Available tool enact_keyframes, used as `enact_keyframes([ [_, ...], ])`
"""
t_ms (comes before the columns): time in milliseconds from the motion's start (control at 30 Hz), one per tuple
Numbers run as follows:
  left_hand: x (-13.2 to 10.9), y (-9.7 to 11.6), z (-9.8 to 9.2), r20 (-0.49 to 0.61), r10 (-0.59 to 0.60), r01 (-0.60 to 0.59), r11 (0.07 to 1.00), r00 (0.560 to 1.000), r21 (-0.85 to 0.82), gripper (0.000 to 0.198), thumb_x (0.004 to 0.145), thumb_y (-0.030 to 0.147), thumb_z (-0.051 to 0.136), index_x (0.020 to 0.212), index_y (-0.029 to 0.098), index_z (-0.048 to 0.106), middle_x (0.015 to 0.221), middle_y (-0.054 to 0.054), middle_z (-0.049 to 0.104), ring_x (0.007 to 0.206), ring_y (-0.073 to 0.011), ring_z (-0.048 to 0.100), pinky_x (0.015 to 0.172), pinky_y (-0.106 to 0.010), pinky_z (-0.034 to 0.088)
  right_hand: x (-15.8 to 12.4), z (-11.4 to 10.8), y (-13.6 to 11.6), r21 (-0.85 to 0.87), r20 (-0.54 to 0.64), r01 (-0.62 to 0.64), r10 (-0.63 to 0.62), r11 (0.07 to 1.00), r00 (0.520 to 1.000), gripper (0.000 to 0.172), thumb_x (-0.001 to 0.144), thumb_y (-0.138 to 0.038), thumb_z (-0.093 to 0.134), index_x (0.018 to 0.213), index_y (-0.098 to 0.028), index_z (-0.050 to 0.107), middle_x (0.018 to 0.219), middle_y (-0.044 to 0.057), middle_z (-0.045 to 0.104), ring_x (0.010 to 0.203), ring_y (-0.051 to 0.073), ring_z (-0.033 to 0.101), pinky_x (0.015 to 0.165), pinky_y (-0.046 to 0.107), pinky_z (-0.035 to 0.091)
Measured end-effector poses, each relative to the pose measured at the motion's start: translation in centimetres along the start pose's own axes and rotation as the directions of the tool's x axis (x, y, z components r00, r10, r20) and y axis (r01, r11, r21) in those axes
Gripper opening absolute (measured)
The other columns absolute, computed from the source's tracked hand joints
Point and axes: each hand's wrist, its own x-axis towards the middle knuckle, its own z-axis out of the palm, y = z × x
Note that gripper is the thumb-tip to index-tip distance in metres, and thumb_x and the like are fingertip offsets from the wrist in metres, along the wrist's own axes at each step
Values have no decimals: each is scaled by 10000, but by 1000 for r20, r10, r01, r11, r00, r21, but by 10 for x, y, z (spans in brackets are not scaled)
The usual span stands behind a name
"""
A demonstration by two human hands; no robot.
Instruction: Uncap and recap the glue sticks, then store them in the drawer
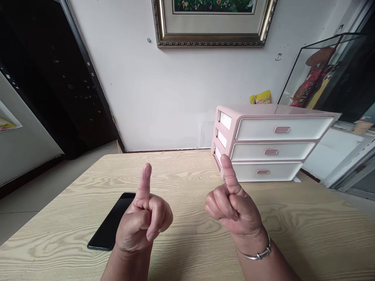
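Note:
My left hand [145, 220] is raised over the wooden table [181, 249], palm side toward me. Its index finger points up while the thumb and other fingers are curled in. A black phone [109, 226] lies flat on the table, partly hidden behind this hand. To the right, my right hand [236, 207] makes the same shape, index finger upright and the rest folded, with a silver bangle [259, 255] on the wrist. Nothing shows in either hand, and the two are apart. Behind the right fingertip stands a pink and white drawer unit [272, 132], its drawers closed.
A yellow packet [261, 97] shows behind the drawer unit's top. The white wall [166, 97] with a framed picture [211, 41] rises behind the table. At right stands a glass case [315, 74] holding red and brown items; a dark doorway [58, 78] is at left.

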Motion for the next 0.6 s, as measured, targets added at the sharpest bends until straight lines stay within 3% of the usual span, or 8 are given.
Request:
enact_keyframes([
  [367, -3, -2, -4, -65, -20, 21, 1000, 998, 11, 863, 815, 65, 479, 1547, 442, 218, 470, 90, 322, 433, -92, 173, 466, -159, 319, 1, -2, 2, -2, -9, -4, 4, 1000, 1000, 779, 867, -212, 595, 1528, -479, 281, 461, -109, 288, 453, 107, 159, 460, 227, 247],
  [600, -4, -7, -8, -28, 6, -7, 999, 1000, -34, 914, 750, 18, 428, 1550, 419, 241, 483, 83, 345, 430, -95, 170, 465, -170, 295, 2, -3, 4, -7, 18, 6, -6, 1000, 1000, 739, 878, -262, 620, 1517, -476, 315, 461, -108, 280, 449, 104, 174, 456, 221, 255],
])
